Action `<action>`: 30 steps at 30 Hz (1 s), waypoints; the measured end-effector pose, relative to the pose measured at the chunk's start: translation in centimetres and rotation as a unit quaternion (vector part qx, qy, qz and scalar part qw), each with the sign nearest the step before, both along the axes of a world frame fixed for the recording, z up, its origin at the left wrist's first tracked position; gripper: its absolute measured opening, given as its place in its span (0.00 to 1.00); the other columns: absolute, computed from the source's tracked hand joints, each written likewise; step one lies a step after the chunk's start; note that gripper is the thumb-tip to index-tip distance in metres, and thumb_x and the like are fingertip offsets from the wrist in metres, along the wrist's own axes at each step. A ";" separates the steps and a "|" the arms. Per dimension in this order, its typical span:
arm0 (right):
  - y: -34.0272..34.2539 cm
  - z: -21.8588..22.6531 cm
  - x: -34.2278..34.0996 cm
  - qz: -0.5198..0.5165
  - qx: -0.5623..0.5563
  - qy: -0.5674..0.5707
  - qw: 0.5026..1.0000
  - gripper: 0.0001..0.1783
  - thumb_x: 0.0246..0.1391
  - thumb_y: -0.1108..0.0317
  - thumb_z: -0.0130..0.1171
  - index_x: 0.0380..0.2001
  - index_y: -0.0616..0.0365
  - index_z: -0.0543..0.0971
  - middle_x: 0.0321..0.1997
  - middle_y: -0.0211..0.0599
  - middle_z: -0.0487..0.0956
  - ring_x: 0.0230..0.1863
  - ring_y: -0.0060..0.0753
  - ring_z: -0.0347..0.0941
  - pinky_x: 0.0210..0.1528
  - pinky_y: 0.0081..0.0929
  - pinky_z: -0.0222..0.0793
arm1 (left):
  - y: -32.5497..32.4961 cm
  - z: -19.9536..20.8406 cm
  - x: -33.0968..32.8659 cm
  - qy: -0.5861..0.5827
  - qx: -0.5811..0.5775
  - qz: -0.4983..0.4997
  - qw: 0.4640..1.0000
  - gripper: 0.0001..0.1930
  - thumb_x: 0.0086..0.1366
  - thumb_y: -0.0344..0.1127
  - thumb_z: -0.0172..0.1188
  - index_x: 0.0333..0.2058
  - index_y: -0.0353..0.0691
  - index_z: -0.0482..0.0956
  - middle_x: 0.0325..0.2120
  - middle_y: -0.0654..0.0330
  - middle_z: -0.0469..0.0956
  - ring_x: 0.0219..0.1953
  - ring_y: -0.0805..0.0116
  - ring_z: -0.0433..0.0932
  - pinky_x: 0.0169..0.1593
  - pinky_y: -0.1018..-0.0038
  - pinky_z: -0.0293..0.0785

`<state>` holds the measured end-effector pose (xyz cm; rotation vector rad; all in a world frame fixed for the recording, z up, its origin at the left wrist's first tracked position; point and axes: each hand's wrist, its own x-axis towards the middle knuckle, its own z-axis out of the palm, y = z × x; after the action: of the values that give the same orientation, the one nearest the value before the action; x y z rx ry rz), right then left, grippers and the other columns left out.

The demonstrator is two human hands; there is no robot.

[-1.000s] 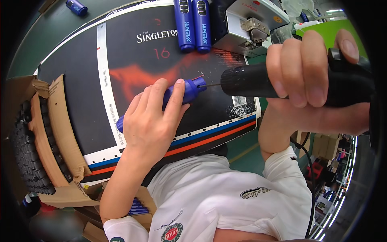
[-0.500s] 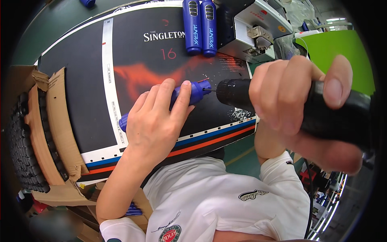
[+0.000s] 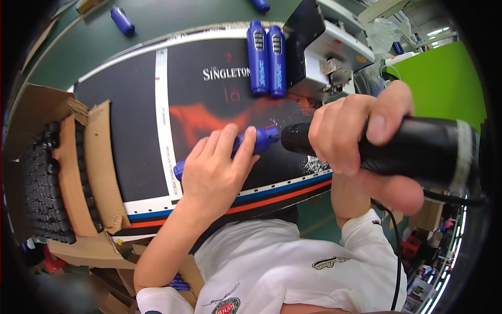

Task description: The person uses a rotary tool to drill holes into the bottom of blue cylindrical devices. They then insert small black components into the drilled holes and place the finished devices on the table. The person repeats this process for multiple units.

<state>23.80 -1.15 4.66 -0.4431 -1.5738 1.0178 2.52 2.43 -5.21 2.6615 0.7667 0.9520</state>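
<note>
My left hand (image 3: 212, 170) is closed around a blue plastic cylindrical casing (image 3: 267, 139), pressing it down on the printed black mat. The casing's notched end points right and its other end shows past my wrist side; my fingers hide its middle. In my right hand (image 3: 355, 136) is a corded black electric screwdriver (image 3: 429, 149), gripped around its body. Its nose lies level with the casing and almost against the notched end. The bit cannot be made out between them.
Two blue casings (image 3: 267, 63) lie side by side beyond my hands, beside a white-and-black machine (image 3: 329, 52). Another blue casing (image 3: 122, 21) rests at far left. A cardboard box (image 3: 99, 167) of black parts stands left. White shavings (image 3: 315, 165) lie under the screwdriver. Its cord (image 3: 400, 251) hangs at right.
The screwdriver's nose has come closer to the casing, and the thin bit seen before no longer shows. The whole view has shifted, so the mat and table sit lower and further right.
</note>
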 end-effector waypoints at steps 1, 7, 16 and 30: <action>-0.2 -0.3 0.1 -0.011 0.005 0.031 0.999 0.36 0.51 0.36 0.66 0.50 0.50 0.65 0.28 0.23 0.73 0.24 0.20 0.68 0.27 0.20 0.65 | -0.1 0.2 0.0 0.008 -0.008 0.003 1.000 0.27 0.47 0.33 0.73 0.49 0.38 0.79 0.41 0.54 0.76 0.38 0.55 0.77 0.40 0.64 0.73; -4.1 -1.2 1.5 -0.109 -0.139 0.324 0.929 0.21 0.66 0.61 0.56 0.56 0.52 0.63 0.35 0.32 0.73 0.28 0.24 0.71 0.31 0.22 0.67 | 0.4 3.8 -1.9 -0.088 -0.088 0.021 0.992 0.27 0.47 0.28 0.75 0.49 0.37 0.78 0.42 0.56 0.79 0.40 0.57 0.77 0.43 0.65 0.73; -6.7 -6.5 -3.4 -0.176 -0.377 0.166 0.894 0.21 0.65 0.71 0.55 0.58 0.58 0.63 0.55 0.55 0.73 0.45 0.37 0.79 0.46 0.36 0.83 | -2.6 6.2 -3.9 -0.473 -0.423 -0.149 0.759 0.28 0.61 0.22 0.67 0.57 0.33 0.63 0.49 0.56 0.75 0.54 0.66 0.78 0.61 0.68 0.73; -6.8 -9.6 -1.5 -0.138 -0.342 0.317 0.874 0.25 0.67 0.66 0.55 0.65 0.54 0.64 0.61 0.31 0.70 0.51 0.27 0.73 0.44 0.26 0.71 | 9.1 5.0 -29.0 0.157 0.094 0.420 0.889 0.13 0.61 0.29 0.66 0.45 0.37 0.82 0.43 0.55 0.81 0.45 0.57 0.80 0.49 0.67 0.76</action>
<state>22.27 -7.99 -4.94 -0.7005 -0.5129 1.3097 -26.48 11.52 -0.22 2.6629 2.1055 0.7563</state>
